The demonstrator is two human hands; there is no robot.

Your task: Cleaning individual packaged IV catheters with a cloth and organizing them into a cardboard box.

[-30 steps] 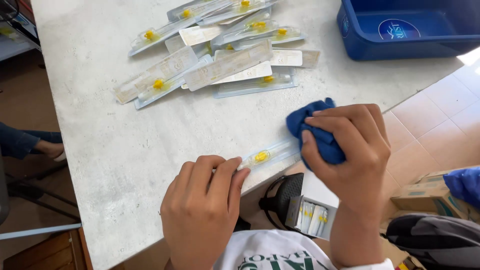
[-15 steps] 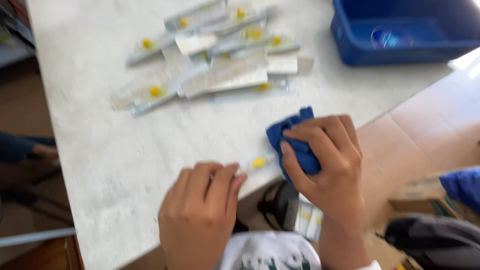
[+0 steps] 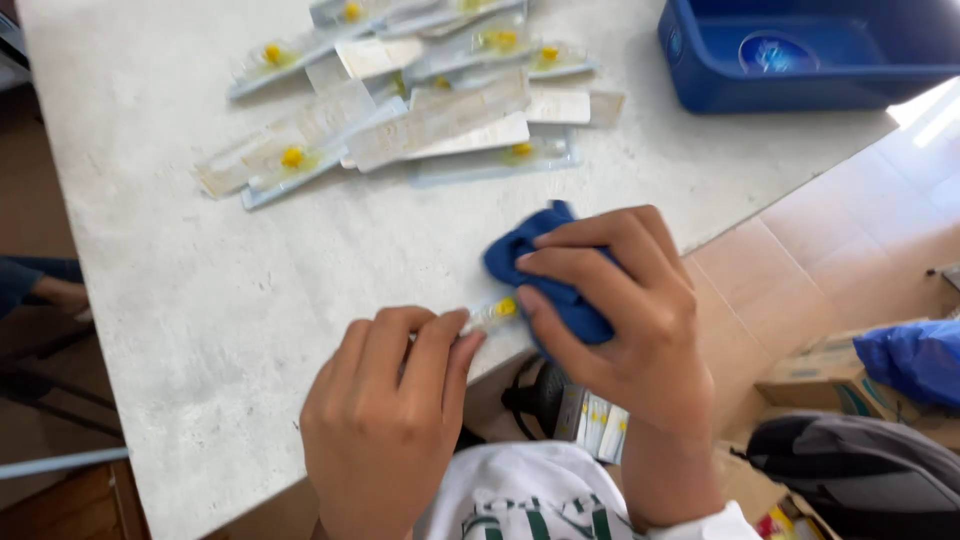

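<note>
The left hand (image 3: 385, 420) pinches a clear packet (image 3: 492, 314) on the surface (image 3: 200, 290); the right hand (image 3: 620, 320) grips a blue cloth (image 3: 525, 255) beside it.

2 hands over table (image 3: 180, 300): left hand (image 3: 385, 420), right hand (image 3: 620, 320). 1 blue cloth (image 3: 535, 265) under right hand. 1 clear packet with yellow part (image 3: 493, 314) between hands. Pile of like packets (image 3: 420, 110): 6 yellow parts visible; exact packet count unclear, overlapping. 1 blue bin (image 3: 800, 60).
</note>
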